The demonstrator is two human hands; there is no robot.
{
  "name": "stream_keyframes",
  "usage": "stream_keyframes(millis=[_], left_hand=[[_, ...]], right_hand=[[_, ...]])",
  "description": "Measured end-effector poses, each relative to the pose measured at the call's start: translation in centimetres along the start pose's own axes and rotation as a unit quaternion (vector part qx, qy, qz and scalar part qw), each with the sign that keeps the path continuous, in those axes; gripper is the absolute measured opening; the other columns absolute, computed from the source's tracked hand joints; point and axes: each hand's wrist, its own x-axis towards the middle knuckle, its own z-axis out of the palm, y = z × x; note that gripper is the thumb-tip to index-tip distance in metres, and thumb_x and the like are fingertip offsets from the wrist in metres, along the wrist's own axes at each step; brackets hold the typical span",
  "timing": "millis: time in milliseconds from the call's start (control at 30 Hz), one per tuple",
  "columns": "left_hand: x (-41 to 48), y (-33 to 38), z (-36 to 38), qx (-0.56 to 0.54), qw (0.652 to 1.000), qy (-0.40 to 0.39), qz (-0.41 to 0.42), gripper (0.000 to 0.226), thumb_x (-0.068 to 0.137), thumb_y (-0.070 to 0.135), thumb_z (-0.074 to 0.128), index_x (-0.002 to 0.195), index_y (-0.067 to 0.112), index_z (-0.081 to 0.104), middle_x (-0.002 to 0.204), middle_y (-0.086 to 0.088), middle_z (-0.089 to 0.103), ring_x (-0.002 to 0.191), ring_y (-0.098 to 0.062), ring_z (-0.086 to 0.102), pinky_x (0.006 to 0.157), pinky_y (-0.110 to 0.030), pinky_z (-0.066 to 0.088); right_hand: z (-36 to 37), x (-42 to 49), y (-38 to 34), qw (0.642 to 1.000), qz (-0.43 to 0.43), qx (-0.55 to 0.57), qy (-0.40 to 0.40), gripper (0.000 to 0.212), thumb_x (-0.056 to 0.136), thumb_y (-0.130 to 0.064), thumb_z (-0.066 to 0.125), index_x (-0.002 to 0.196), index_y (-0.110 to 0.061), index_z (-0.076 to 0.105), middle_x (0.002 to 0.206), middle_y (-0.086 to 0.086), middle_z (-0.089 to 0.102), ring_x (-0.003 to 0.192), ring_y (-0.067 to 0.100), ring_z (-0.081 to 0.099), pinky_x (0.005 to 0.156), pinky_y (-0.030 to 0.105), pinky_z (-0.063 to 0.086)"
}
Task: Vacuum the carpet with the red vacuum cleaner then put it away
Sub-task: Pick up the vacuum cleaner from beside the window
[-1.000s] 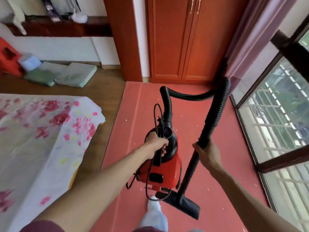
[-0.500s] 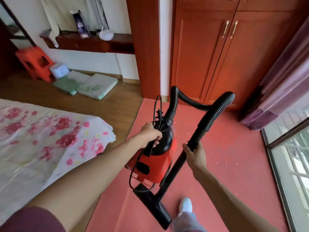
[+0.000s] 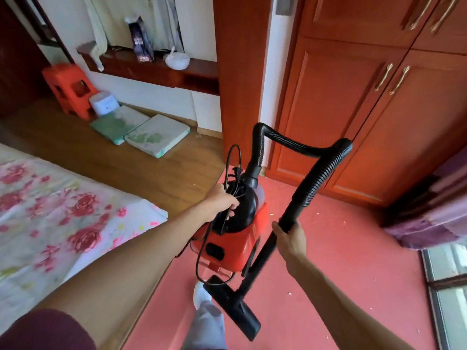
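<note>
As red vacuum cleaner hangs over carpet, L hand curls round its top + cord, R hand clasps wand.
Set down level; keep cord off nozzle.

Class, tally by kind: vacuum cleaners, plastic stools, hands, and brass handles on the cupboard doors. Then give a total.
Vacuum cleaners: 1
Plastic stools: 1
Hands: 2, left hand and right hand
Brass handles: 4
Total: 8

Both arms stretched forward, left hand gripping the vacuum by its top, right hand wrapped round the wand, nearer.
</note>
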Motion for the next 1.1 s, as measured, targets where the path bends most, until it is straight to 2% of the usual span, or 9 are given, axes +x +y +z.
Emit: stream_keyframes(millis=[233, 367, 467, 567, 633, 767, 833, 967, 1100], left_hand=[[13.2, 4.0, -0.9, 0.048, 0.996, -0.076, 0.000, 0.017, 0.082, -0.003, 0.062, 0.096, 0.005, 0.057, 0.064, -0.009, 0.058, 0.047, -0.023, 0.056, 0.051, -0.030, 0.048], [19.0, 5.3, -1.6, 0.110, 0.987, -0.119, 0.009, 0.026, 0.080, -0.003, 0.062, 0.105, 0.004, 0.058, 0.079, -0.012, 0.064, 0.055, -0.025, 0.058, 0.057, -0.033, 0.050], [22.8, 6.9, -1.9, 0.169, 0.974, -0.146, 0.029, 0.030, 0.081, 0.001, 0.062, 0.110, 0.006, 0.057, 0.099, -0.014, 0.069, 0.064, -0.026, 0.063, 0.063, -0.032, 0.052], [25.8, 8.4, -1.5, 0.225, 0.958, -0.174, 0.044, 0.029, 0.085, 0.005, 0.061, 0.113, 0.009, 0.058, 0.104, -0.013, 0.071, 0.071, -0.025, 0.065, 0.066, -0.031, 0.052], [28.2, 9.8, -0.9, 0.253, 0.947, -0.188, 0.058, 0.029, 0.084, 0.005, 0.061, 0.112, 0.009, 0.059, 0.103, -0.015, 0.072, 0.073, -0.026, 0.067, 0.075, -0.036, 0.057], [32.7, 12.9, 1.6, 0.329, 0.918, -0.207, 0.085, 0.019, 0.086, 0.002, 0.057, 0.104, 0.008, 0.057, 0.109, -0.016, 0.071, 0.098, -0.034, 0.070, 0.088, -0.041, 0.058], [34.8, 14.4, 3.0, 0.358, 0.901, -0.224, 0.095, 0.022, 0.089, 0.003, 0.056, 0.110, 0.010, 0.058, 0.115, -0.017, 0.069, 0.106, -0.034, 0.067, 0.090, -0.037, 0.055], [39.4, 17.4, 5.8, 0.427, 0.862, -0.252, 0.104, 0.039, 0.092, 0.004, 0.054, 0.129, 0.013, 0.056, 0.122, -0.013, 0.068, 0.113, -0.031, 0.064, 0.080, -0.026, 0.043], [44.4, 19.9, 8.7, 0.469, 0.835, -0.267, 0.110, 0.044, 0.091, 0.006, 0.056, 0.133, 0.017, 0.055, 0.128, -0.012, 0.065, 0.118, -0.032, 0.061, 0.090, -0.029, 0.045]], right_hand=[[6.0, 9.8, -3.3, 0.995, 0.065, 0.014, 0.079, 0.026, 0.089, -0.024, 0.067, 0.108, -0.008, 0.061, 0.097, 0.015, 0.068, 0.088, 0.034, 0.065, 0.074, 0.039, 0.050], [9.6, 13.3, -5.2, 0.984, 0.114, 0.034, 0.129, 0.028, 0.089, -0.025, 0.067, 0.110, -0.008, 0.060, 0.098, 0.015, 0.068, 0.089, 0.034, 0.065, 0.071, 0.036, 0.048], [11.6, 15.4, -6.3, 0.973, 0.151, 0.062, 0.160, 0.027, 0.089, -0.022, 0.067, 0.107, -0.004, 0.060, 0.093, 0.013, 0.066, 0.079, 0.029, 0.061, 0.065, 0.030, 0.043], [12.8, 16.8, -6.4, 0.955, 0.195, 0.103, 0.196, 0.026, 0.089, -0.022, 0.067, 0.103, -0.002, 0.060, 0.083, 0.011, 0.062, 0.068, 0.025, 0.055, 0.057, 0.028, 0.038], [13.5, 18.6, -6.5, 0.940, 0.223, 0.138, 0.220, 0.025, 0.088, -0.022, 0.068, 0.100, -0.001, 0.061, 0.078, 0.009, 0.060, 0.062, 0.024, 0.053, 0.057, 0.029, 0.039], [14.1, 23.3, -6.2, 0.905, 0.278, 0.198, 0.253, 0.024, 0.087, -0.021, 0.070, 0.098, -0.001, 0.062, 0.074, 0.009, 0.058, 0.061, 0.025, 0.052, 0.063, 0.034, 0.042], [14.1, 26.0, -5.9, 0.888, 0.300, 0.222, 0.270, 0.023, 0.087, -0.020, 0.070, 0.096, -0.001, 0.062, 0.073, 0.010, 0.058, 0.063, 0.026, 0.053, 0.065, 0.037, 0.044], [14.2, 31.3, -5.6, 0.850, 0.346, 0.271, 0.290, 0.024, 0.088, -0.019, 0.071, 0.098, 0.001, 0.061, 0.082, 0.015, 0.061, 0.076, 0.030, 0.058, 0.076, 0.043, 0.049], [14.3, 35.6, -6.0, 0.818, 0.372, 0.315, 0.306, 0.016, 0.088, -0.014, 0.071, 0.088, -0.005, 0.058, 0.081, 0.011, 0.060, 0.083, 0.033, 0.061, 0.086, 0.048, 0.052]])
